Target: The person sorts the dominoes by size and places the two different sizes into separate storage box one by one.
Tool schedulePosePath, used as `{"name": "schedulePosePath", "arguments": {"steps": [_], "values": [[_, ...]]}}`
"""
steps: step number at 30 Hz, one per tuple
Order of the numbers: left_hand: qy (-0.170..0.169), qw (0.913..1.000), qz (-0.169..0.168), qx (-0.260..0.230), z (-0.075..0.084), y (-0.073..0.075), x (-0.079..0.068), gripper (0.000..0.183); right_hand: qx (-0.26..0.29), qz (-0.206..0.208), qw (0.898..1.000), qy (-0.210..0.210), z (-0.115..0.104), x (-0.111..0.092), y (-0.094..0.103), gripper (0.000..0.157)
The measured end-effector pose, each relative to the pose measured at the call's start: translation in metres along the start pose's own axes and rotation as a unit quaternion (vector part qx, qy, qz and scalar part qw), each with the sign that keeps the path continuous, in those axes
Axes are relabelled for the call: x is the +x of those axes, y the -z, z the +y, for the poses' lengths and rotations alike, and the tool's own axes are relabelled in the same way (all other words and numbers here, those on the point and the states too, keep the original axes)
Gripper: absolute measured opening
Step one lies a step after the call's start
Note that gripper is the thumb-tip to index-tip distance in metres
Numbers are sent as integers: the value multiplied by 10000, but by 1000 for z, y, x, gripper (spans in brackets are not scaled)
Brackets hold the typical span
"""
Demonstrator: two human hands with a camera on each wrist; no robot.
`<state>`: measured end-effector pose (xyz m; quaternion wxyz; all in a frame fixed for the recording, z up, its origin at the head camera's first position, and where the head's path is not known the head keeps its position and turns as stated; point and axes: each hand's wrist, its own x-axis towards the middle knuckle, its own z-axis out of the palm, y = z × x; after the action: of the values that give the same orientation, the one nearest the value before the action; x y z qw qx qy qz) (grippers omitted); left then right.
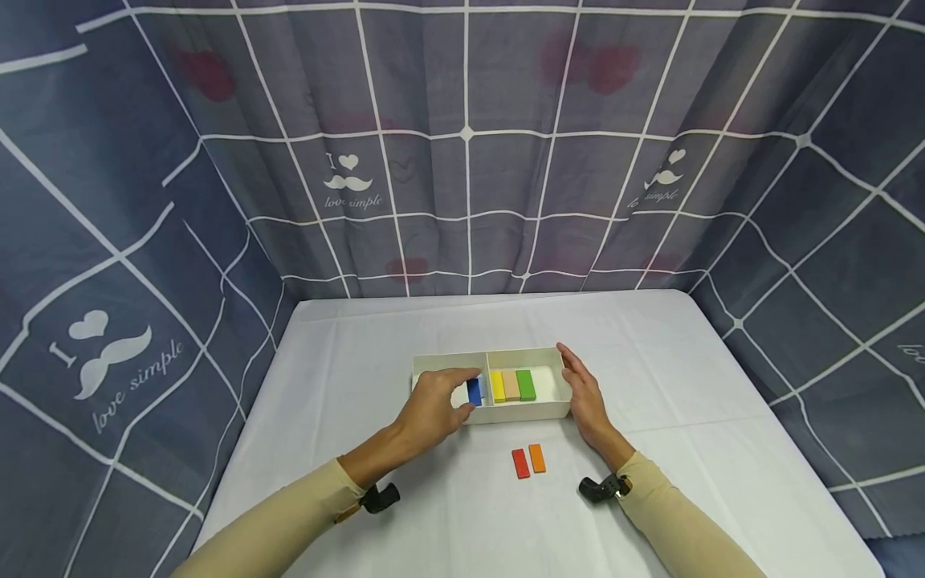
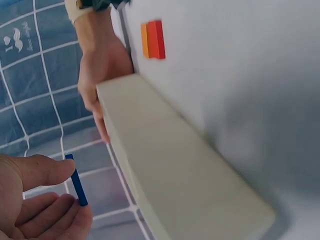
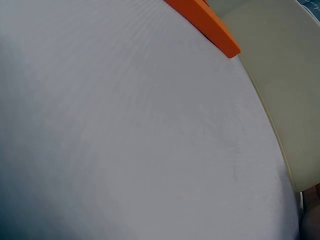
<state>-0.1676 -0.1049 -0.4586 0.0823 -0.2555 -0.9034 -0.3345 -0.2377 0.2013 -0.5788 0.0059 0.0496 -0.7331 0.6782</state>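
My left hand (image 1: pixel 431 404) pinches a small blue block (image 1: pixel 474 392) between thumb and fingertips over the left compartment of a white two-part box (image 1: pixel 516 412). In the left wrist view the blue block (image 2: pixel 77 181) is seen edge-on, a thin bar between thumb and fingers. A light blue piece shows just beside it in the head view. My right hand (image 1: pixel 588 405) rests along the box's right end, its fingers reaching to the far corner. Yellow (image 1: pixel 498 386), tan (image 1: pixel 511 385) and green (image 1: pixel 526 385) blocks lie side by side in the right compartment.
On the white tablecloth (image 1: pixel 448 514) in front of the box lie a red block (image 1: pixel 520 463) and an orange block (image 1: pixel 537 458). A divider splits the box. Grey-blue checked curtains (image 1: pixel 506 177) enclose the table at the back and sides.
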Motion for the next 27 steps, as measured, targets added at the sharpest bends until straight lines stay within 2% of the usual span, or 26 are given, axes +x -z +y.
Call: {"name": "schedulePosePath", "arguments": {"steps": [12,19,27], "values": [[207,9994,200,217,-16,12,16,60,8,33,10000,-6,1,0,1,55],[226,9990,212,325,-28,11,22,59,-99,30,9999,-2,1,1,1,55],[421,9985,-1,361,-38,5,27,58,-92,17,10000,23,1,1,0,54]]}}
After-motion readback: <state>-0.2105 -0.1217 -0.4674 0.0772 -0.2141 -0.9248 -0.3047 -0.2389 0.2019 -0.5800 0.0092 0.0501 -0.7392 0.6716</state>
